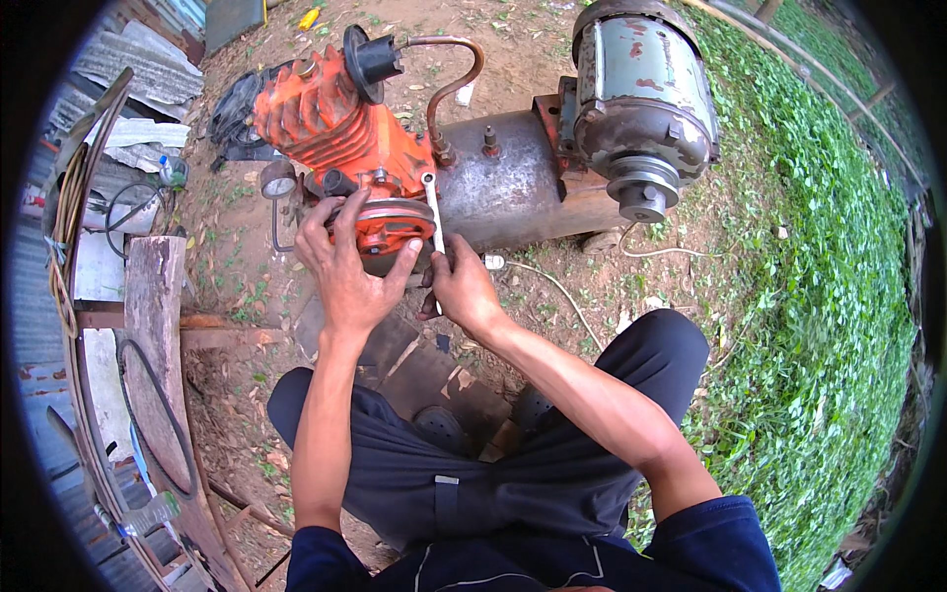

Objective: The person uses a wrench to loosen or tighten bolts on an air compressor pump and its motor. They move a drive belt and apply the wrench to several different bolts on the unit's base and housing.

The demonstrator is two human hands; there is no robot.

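My left hand [349,273] grips the rim of an orange pulley wheel [387,229] on the rusty orange compressor pump [326,128], thumb and fingers spread around it. My right hand [460,284] holds a silver combination wrench [435,212], which stands lengthwise beside the wheel with its ring end up at the pump body. A pressure gauge [279,180] sits left of the wheel. A curved copper pipe [472,64] joins the pump to the grey steel tank [503,178]. A grey motor [641,94] with a pulley is mounted at the tank's right.
Wooden planks [153,296], coiled rods and corrugated metal sheets [138,69] line the left. A pale cable [552,291] runs over the dirt ground [247,296]. Grass [809,326] covers the right. My bent legs [651,365] are below my arms, and flat dark scraps lie between my feet.
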